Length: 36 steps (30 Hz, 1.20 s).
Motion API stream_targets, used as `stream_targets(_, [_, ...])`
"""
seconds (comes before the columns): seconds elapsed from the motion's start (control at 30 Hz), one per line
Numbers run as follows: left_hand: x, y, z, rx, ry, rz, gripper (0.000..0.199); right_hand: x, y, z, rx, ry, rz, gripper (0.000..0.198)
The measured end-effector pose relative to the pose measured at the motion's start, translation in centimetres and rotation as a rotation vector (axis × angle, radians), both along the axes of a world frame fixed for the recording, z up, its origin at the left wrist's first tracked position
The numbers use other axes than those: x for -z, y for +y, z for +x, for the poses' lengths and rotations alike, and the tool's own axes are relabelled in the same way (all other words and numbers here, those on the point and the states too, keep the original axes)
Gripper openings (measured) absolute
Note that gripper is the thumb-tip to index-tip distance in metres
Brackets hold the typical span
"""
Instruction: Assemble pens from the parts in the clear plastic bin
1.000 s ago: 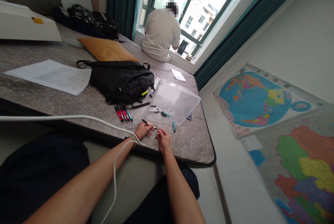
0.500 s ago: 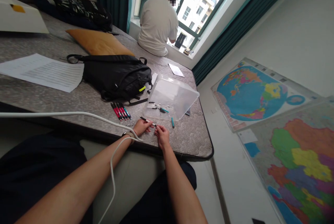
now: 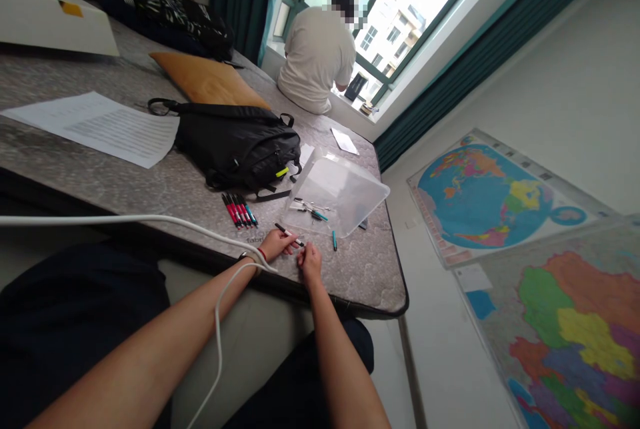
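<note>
My left hand [image 3: 278, 246] holds a black-and-white pen [image 3: 295, 240] slantwise above the mattress edge, fingers closed around its middle. My right hand [image 3: 312, 262] is closed in a pinch just by the pen's lower right end. Whatever its fingertips grip is too small to make out. Left of the hands lies a row of several red, black and teal pens [image 3: 240, 210], side by side. A single teal pen [image 3: 335, 240] rests to the right. Beyond, a clear plastic box [image 3: 357, 182] lies tilted with several loose pens and parts [image 3: 314, 211] in it.
A black backpack [image 3: 240, 146], a brown envelope [image 3: 210, 81] and a printed sheet [image 3: 120, 129] lie on the mattress [image 3: 375, 276]. White cables [image 3: 165, 218] cross before my left wrist. Another person [image 3: 320, 56] sits by the window, back turned. Maps [image 3: 485, 196] hang on the right wall.
The view has shifted slightly, so the scene sits a little further right. My right fingertips have drawn down a little from the pen's end, while my left hand keeps its hold.
</note>
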<state>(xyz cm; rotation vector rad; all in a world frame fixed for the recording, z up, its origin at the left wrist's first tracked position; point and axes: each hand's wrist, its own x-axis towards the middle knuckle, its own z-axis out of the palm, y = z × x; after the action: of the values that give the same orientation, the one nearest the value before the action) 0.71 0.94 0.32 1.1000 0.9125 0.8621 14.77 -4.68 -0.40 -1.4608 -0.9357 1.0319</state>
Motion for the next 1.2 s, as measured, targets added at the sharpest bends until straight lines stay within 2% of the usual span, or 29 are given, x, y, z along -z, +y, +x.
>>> stream_targets(0.2, [0.27,-0.07,0.01,0.006,0.000,0.008,0.036,-0.07,-0.11,0.05,-0.042,-0.002,-0.012,0.040])
stream_targets(0.4, [0.48,0.03,-0.01,0.008,0.005,0.011,0.038,-0.18,-0.13,-0.15,-0.052,-0.074,-0.046,0.058])
stream_targets(0.63, [0.69,0.14,0.15,0.007,0.011,0.012,0.039,-0.78,-0.48,0.13,-0.084,-0.012,-0.016,0.039])
stream_targets(0.83, [0.53,0.14,0.22,0.010,0.004,0.008,0.045,-0.55,-0.37,0.03,-0.073,-0.051,-0.052,0.057])
stream_targets(1.03, [0.39,0.08,0.30,-0.019,0.014,0.004,0.047,-0.46,-0.24,0.56,-0.094,0.083,-0.057,0.043])
stream_targets(1.2, [0.26,-0.02,0.22,-0.016,0.015,0.004,0.048,-0.54,-0.24,0.77,-0.121,0.041,-0.069,0.046])
